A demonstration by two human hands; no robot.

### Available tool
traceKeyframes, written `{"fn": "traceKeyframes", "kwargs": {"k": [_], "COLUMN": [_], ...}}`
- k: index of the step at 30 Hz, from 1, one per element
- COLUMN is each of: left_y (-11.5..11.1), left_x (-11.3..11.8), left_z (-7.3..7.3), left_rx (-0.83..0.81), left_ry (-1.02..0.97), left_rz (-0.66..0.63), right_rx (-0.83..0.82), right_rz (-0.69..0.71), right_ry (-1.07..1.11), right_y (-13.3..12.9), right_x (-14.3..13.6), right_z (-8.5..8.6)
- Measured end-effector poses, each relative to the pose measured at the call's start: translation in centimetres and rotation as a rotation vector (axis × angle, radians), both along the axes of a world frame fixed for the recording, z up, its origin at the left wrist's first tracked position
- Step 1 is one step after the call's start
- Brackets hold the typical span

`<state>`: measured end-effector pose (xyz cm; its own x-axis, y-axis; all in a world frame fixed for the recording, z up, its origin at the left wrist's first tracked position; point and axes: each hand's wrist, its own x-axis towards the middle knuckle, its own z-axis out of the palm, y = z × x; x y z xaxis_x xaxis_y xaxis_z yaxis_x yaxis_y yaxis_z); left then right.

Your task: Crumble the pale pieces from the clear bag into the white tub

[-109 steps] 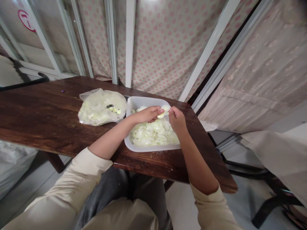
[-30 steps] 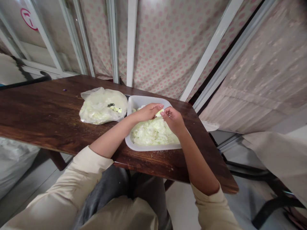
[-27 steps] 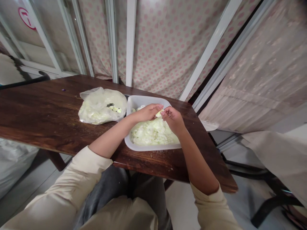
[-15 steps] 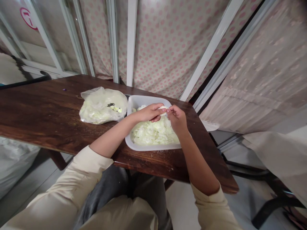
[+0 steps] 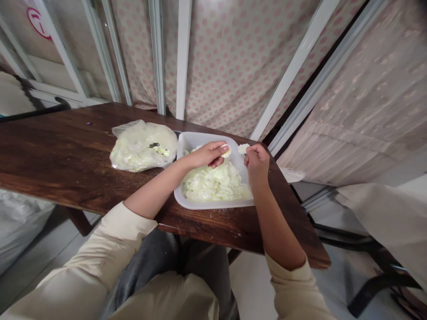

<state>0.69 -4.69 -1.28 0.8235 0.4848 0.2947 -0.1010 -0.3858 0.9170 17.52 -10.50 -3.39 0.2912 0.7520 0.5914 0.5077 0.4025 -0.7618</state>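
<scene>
My left hand (image 5: 211, 154) is over a white plastic tub (image 5: 184, 205), its thumb and fingers closed on a small stack of pale, scalloped pieces (image 5: 227, 151). Between the thumb and finger of my right hand (image 5: 257, 161) is a single thin whitish piece (image 5: 243, 149) with a ruffled edge, held above the tub's right rim. A heap of similar loose pale yellow-green pieces (image 5: 215, 182) lies in the tub. I cannot make out what the pieces are made of.
Left of the tub, a clear plastic bag (image 5: 143, 146) of like pieces lies on the dark wooden table (image 5: 66, 151). A large plastic bag (image 5: 22, 226) stands below at left. Framed glass panels with a dotted curtain (image 5: 233, 66) rise behind the table.
My hands were together over the tub and have come apart. The right hand has moved right with one pale piece, while the left stays nearly in place holding its pieces.
</scene>
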Motion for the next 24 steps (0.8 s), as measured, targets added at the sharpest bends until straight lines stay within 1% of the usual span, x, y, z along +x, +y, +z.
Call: {"fn": "traceKeyframes", "kwargs": {"k": [1,3,7,9,13,18,21,24], "left_y": [0.0,0.1,0.4,0.4,0.4,0.4,0.3,0.1], "left_x": [0.0,0.1,0.2,0.2,0.1,0.1,0.1,0.1], "left_z": [0.0,-0.1,-0.4,-0.5,-0.5,-0.2,0.0,0.1], "left_rx": [-0.003,-0.006,-0.004,0.006,0.019,0.034,0.033,0.031], "left_ry": [0.001,0.011,0.034,0.045,0.085,0.16,0.149,0.106], "left_rz": [0.006,0.019,0.028,0.012,0.03,0.085,0.097,0.106], "right_rx": [-0.001,-0.037,-0.134,-0.141,-0.137,-0.166,-0.177,-0.155], "right_rz": [-0.047,-0.042,0.189,0.234,0.213,0.307,0.308,0.275], "right_ry": [0.015,0.017,-0.001,-0.006,-0.068,-0.169,-0.174,-0.144], "right_y": [0.1,0.1,0.0,0.0,0.0,-0.4,-0.6,-0.4], "right_x": [0.0,-0.4,-1.4,-1.5,-1.3,-1.7,-1.9,-1.7], "right_z": [0.0,-0.1,-0.2,-0.2,-0.2,0.0,0.1,0.0]}}
